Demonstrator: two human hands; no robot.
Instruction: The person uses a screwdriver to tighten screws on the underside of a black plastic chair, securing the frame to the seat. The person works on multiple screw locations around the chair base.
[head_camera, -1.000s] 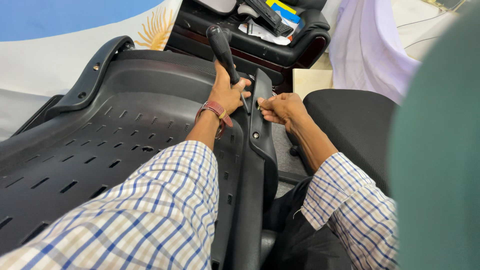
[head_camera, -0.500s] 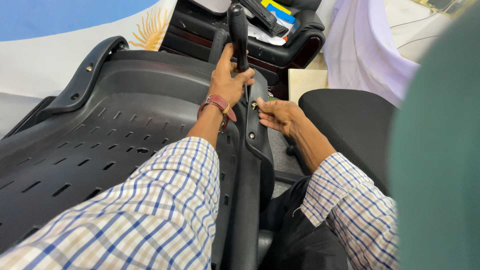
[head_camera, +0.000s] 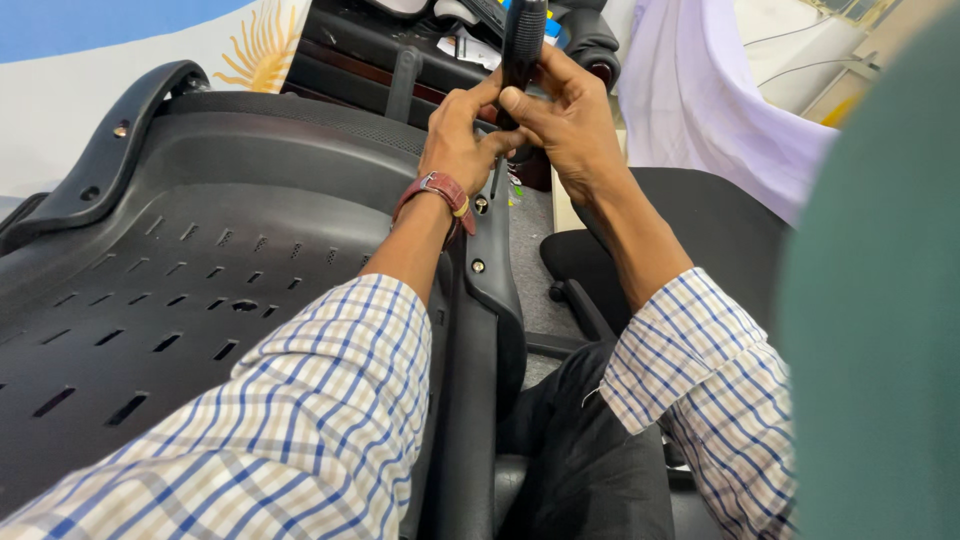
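A black screwdriver handle (head_camera: 522, 40) stands nearly upright above the black armrest (head_camera: 487, 270) of a black plastic chair seat shell (head_camera: 190, 280). My left hand (head_camera: 462, 135), with a red strap on its wrist, grips the tool low down near its shaft. My right hand (head_camera: 565, 115) wraps around the handle from the right, thumb pressed against it. Two screw heads show on the armrest just below the hands. The tool's tip is hidden behind my fingers.
The slotted seat shell lies across my lap on the left. A second black chair seat (head_camera: 710, 230) stands at right, with a white cloth (head_camera: 700, 100) behind it. A dark case with assorted items (head_camera: 440, 40) sits at the back. A green blur (head_camera: 880, 300) fills the right edge.
Both hands have risen off the armrest and come together around the tool. The right hand left the armrest edge and now grips the handle.
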